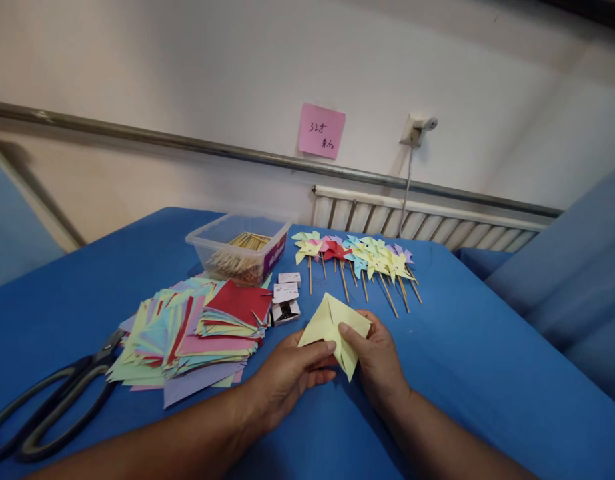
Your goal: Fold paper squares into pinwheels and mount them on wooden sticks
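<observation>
Between my two hands is a pale yellow paper square [320, 327] with slits running in from its corners, held above the blue cloth. My left hand [292, 373] pinches its left side, thumb on top and fingers beneath. On the right side my right hand [380, 357] grips it the same way, its thumb pressed near the centre. To the left lies a heap of coloured paper squares [187, 333]. Small white boxes [286, 293] stand just beyond my hands, the nearest one open with dark small pieces inside. Finished paper pinwheels [372, 257] on sticks lie farther back.
A clear plastic tub [202, 243] of wooden sticks [245, 253] stands behind the paper heap. Large black-handled scissors [72, 393] rest at the left. Along the wall are a radiator [387, 217], a metal rail [227, 149] and a plugged-in cord [407, 180]. A blue curtain [577, 287] hangs at the right.
</observation>
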The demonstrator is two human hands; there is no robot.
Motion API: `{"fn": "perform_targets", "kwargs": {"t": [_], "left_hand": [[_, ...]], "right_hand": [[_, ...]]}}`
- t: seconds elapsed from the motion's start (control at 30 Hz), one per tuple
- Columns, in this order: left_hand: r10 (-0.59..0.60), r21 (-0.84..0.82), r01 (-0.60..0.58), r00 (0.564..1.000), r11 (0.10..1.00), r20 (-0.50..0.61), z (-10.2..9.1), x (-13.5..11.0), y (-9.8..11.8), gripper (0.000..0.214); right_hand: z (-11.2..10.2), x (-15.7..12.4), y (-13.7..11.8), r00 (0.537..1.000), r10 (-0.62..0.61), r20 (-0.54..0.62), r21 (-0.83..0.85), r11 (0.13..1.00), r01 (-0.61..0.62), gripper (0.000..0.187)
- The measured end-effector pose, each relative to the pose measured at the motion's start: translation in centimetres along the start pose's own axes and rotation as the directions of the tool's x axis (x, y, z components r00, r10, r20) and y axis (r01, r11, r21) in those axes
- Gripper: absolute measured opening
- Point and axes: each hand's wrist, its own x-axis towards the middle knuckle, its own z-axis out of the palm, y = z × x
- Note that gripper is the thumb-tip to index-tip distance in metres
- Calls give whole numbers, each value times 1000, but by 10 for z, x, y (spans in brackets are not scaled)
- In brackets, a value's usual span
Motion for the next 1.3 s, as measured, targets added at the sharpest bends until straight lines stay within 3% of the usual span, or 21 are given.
{"fn": "perform_targets", "kwargs": {"t": [0.3, 0.53, 0.73, 0.83, 1.1, 1.3], "left_hand": [[76, 8, -76, 997, 997, -9, -3, 1, -2, 35], [104, -76, -102, 994, 992, 20, 4, 3, 0, 38], [95, -80, -104, 990, 991, -105, 1, 6, -2, 16], [97, -53, -105, 985, 993, -145, -1, 6, -3, 15], [75, -9, -78, 982, 997, -173, -1, 3, 2, 16], [86, -50, -96, 981, 994, -173, -4, 2, 7, 14]], "right_hand": [[2, -2, 1, 1000, 9, 23, 27, 1000, -10, 31], [6, -5, 2, 998, 40, 40, 77, 996, -43, 34], [5, -6, 1, 992, 89, 94, 88, 991, -98, 36], [5, -5, 0, 988, 98, 123, 97, 989, -110, 35], [1, -4, -7, 991, 49, 126, 130, 989, -65, 24], [-7, 1, -4, 994, 26, 104, 146, 988, -41, 33]]}}
